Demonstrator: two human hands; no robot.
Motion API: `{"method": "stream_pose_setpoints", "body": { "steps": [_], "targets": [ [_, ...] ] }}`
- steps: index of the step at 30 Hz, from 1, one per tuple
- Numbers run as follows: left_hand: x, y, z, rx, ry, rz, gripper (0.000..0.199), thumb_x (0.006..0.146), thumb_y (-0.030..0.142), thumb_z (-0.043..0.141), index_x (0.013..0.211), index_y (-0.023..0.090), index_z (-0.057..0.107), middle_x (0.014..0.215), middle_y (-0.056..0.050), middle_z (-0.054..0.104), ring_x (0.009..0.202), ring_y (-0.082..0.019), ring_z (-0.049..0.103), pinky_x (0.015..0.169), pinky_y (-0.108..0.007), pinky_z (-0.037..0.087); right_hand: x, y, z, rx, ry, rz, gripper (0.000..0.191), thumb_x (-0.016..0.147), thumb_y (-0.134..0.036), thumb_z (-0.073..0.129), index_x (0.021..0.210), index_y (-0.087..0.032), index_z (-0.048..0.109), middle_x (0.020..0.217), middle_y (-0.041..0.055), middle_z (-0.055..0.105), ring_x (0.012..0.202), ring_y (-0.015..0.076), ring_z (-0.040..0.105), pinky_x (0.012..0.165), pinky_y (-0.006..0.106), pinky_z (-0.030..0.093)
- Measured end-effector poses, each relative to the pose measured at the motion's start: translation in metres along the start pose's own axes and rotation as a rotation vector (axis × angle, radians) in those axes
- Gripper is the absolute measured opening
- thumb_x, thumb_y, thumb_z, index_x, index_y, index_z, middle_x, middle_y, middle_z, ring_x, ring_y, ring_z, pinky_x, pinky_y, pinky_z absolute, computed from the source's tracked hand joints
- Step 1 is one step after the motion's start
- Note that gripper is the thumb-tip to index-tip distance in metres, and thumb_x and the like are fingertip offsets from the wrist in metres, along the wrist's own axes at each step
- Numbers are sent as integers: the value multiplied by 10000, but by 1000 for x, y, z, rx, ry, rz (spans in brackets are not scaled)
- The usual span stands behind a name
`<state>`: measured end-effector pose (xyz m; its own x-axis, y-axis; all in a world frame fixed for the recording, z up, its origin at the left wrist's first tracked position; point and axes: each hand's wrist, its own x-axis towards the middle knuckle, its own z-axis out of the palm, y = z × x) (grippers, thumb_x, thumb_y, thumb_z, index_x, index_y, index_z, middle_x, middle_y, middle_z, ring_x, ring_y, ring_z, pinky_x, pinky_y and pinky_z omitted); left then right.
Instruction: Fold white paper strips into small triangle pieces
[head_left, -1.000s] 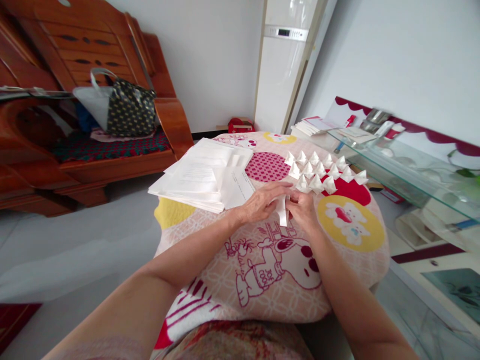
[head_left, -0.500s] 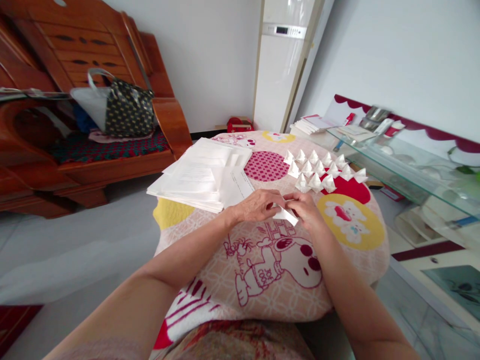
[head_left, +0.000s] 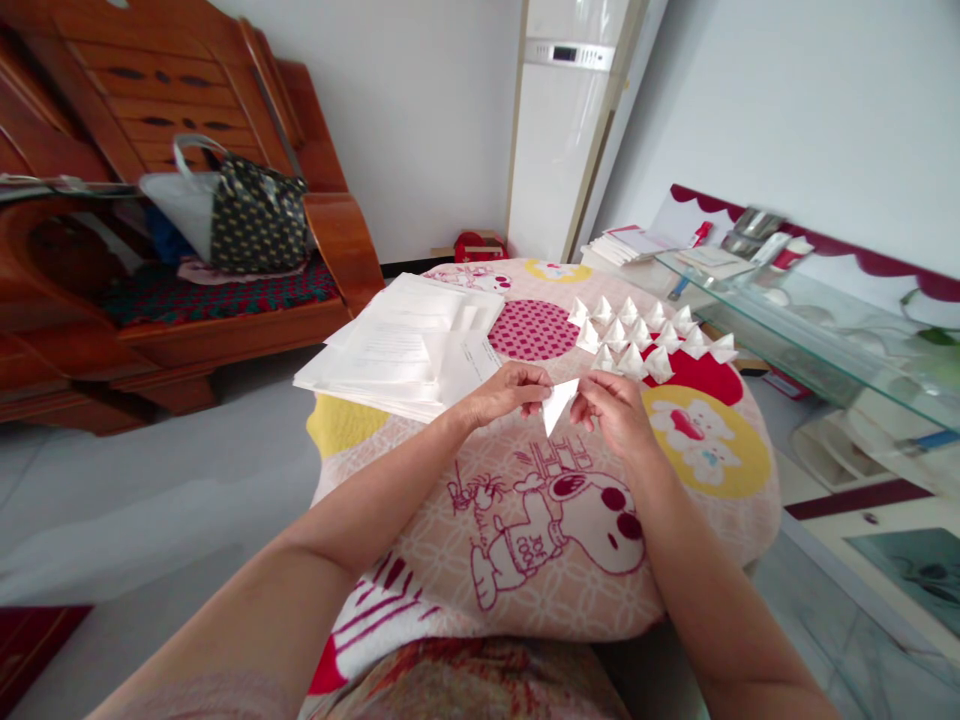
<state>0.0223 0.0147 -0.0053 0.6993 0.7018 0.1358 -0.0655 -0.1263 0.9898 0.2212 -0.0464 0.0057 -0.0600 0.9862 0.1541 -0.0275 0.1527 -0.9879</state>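
Note:
A small piece of folded white paper is held between my hands, above the middle of the cloth-covered table. It shows a pointed, triangular shape with its tip downward. My left hand pinches its left side, and my right hand grips its upper right corner. Beyond my right hand stand several folded paper boats in rows. A stack of white paper sheets, some with printed text, lies past my left forearm.
A wooden bench with a patterned bag stands at the left. To the right is a glass shelf holding cups and papers. A tall white air conditioner stands at the back.
My hands have lifted slightly and moved a little apart. The paper between them has turned from a flat strip into a downward-pointing triangle.

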Motion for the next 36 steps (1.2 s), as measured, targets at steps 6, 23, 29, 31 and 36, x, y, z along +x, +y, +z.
{"method": "stream_pose_setpoints", "body": {
  "steps": [6, 23, 29, 31, 36],
  "targets": [
    [0, -3, -1, -88, -40, -30, 207, 800, 332, 688, 768, 134, 639, 601, 23, 575, 533, -75, 504, 518, -199, 389, -1, 1, -3, 131, -116, 65, 246, 733, -405, 820, 779, -191, 705, 530, 4, 671, 425, 133, 605, 353, 202, 390],
    [1, -3, 18, 10, 92, 231, 352, 876, 432, 742, 995, 150, 567, 661, 53, 571, 508, -51, 499, 498, -178, 402, 1, 6, 1, 163, -24, 84, 277, 725, -432, 820, 745, -186, 693, 523, 10, 681, 410, 151, 630, 352, 213, 451],
    [-2, -3, 22, 171, 160, 273, 219, 896, 326, 668, 833, 147, 560, 680, 31, 571, 559, -60, 529, 524, -183, 414, 1, 8, 3, 79, -7, 58, 293, 768, -456, 804, 736, -194, 676, 511, -17, 651, 386, 133, 604, 355, 211, 455],
    [-2, -3, 22, 215, 174, 280, 202, 894, 310, 658, 822, 145, 567, 675, 32, 567, 567, -59, 522, 529, -181, 405, 1, 9, 3, 44, -11, 40, 297, 785, -459, 795, 729, -194, 673, 511, -19, 646, 383, 129, 599, 357, 208, 454],
    [-2, -3, 22, 237, 182, 258, 186, 881, 298, 646, 815, 145, 566, 645, 43, 548, 519, -57, 506, 495, -183, 375, 2, 9, 3, -31, 8, 1, 317, 774, -463, 800, 683, -195, 656, 498, -22, 630, 376, 126, 587, 357, 205, 447]
  ]
}}
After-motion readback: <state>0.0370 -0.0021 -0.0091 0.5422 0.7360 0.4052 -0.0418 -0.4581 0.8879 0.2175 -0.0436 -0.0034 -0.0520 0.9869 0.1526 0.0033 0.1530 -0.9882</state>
